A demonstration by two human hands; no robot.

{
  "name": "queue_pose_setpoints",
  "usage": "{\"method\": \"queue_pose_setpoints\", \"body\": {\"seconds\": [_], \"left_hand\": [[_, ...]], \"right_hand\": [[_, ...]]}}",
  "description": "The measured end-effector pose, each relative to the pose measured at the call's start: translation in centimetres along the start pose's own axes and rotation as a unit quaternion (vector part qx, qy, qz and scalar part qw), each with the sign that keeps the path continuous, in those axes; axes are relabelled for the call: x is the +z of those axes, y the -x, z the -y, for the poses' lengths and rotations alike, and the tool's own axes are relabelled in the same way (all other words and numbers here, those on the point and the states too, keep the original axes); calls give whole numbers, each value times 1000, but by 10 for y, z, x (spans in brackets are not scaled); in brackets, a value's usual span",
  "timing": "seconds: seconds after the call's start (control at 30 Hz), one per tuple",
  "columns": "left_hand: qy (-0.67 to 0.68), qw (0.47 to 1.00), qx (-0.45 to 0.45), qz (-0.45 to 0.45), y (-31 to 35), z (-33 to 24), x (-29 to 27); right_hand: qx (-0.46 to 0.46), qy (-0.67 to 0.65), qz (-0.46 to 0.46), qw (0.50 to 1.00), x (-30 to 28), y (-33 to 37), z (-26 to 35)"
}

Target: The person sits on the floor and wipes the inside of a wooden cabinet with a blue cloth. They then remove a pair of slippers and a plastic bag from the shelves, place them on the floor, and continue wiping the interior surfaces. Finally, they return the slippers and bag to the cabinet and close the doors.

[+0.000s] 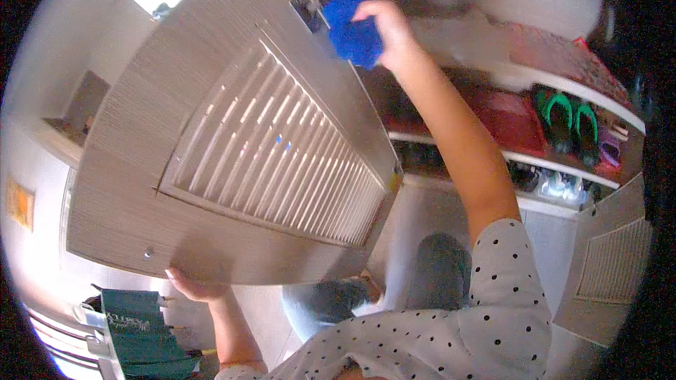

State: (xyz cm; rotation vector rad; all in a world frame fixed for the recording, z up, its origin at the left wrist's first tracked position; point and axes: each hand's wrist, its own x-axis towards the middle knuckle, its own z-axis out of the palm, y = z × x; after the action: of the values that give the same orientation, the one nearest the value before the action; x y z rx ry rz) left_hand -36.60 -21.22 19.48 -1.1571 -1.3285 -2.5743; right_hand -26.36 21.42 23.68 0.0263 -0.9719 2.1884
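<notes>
– What is the biggest thing you see from here?
– The slatted door [267,162]. To its right is a shelf [563,171] with green-strapped sandals [561,134].
– And the blue cloth [354,32]?
– At the far edge of the door; the right hand [392,28] has its fingers clamped on it.
– The left hand [201,288]?
– At the near edge, fingers partly hidden; their grip I cannot tell.

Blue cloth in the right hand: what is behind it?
The edge of the louvred door passes behind the cloth at its upper side and reappears below. Whatever else the cloth and right hand cover cannot be seen.
</notes>
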Motion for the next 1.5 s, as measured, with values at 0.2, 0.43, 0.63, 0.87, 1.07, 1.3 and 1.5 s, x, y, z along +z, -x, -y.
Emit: {"method": "queue_pose_setpoints", "body": {"seconds": [0.2,0.43,0.63,0.87,1.07,1.3,1.5], "left_hand": [[49,997,-60,12,-2,-3,-21],[-54,969,40,-239,-2,-1,46],[-228,949,166,-144,-11,-6,-14],[-267,944,139,-138,-10,-12,6],[-444,845,269,-127,-2,0,31],[-455,844,268,-96,-13,1,25],[-470,842,244,-101,-17,-18,-4]], "right_hand": [[-251,300,-179,903,9,72,-82],[-349,417,-315,778,-41,77,-217],[-116,380,-459,795,-134,136,-299],[-307,406,-272,816,-35,99,-210],[-176,185,-401,880,-120,116,-302],[-31,205,-490,846,-235,168,-397],[23,190,-484,854,-276,155,-405]]}}
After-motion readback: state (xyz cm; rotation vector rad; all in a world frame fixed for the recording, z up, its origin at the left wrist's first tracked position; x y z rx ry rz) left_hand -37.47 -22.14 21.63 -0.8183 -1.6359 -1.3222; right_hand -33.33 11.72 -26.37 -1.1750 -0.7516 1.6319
